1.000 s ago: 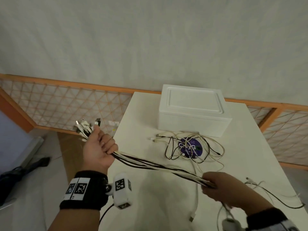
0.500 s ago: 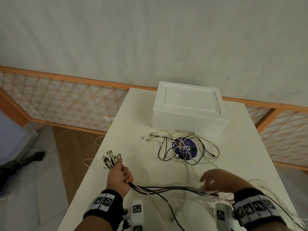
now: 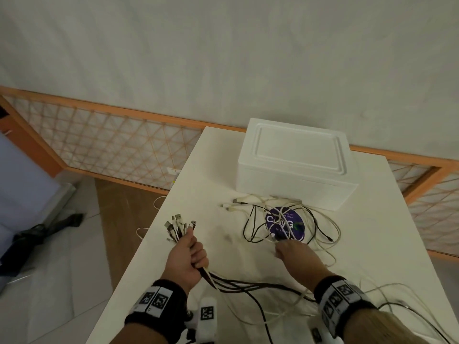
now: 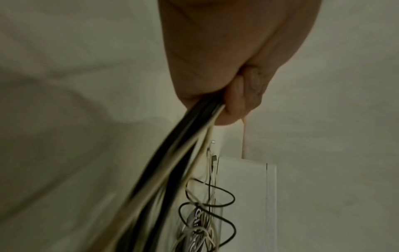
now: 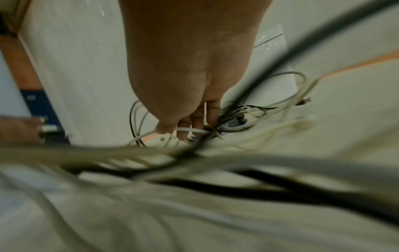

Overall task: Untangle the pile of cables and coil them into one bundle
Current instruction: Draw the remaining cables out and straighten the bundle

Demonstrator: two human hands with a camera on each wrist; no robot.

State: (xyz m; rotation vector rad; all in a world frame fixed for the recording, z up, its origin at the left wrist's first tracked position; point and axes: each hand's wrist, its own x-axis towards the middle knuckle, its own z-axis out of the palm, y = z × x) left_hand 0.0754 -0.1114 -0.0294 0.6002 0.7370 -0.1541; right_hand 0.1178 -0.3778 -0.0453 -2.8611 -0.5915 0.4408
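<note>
- Done: the left hand (image 3: 186,259) grips a gathered bunch of cables (image 3: 250,286), plugs (image 3: 179,225) aligned above the fist.
- Left: the tangled pile (image 3: 288,225) on the table (image 3: 372,244) near the foam box (image 3: 295,162); the right hand (image 3: 294,253) reaches it, fingers (image 5: 195,122) extended among strands; pinch unconfirmed.
- Coiling: not begun.

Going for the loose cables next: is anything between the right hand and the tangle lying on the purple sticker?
Nothing visible blocks it. The right hand has its fingertips already in the near edge of the loose tangle. The foam box sits behind the tangle, and the left hand holds its bunch of cables off to the side.
</note>
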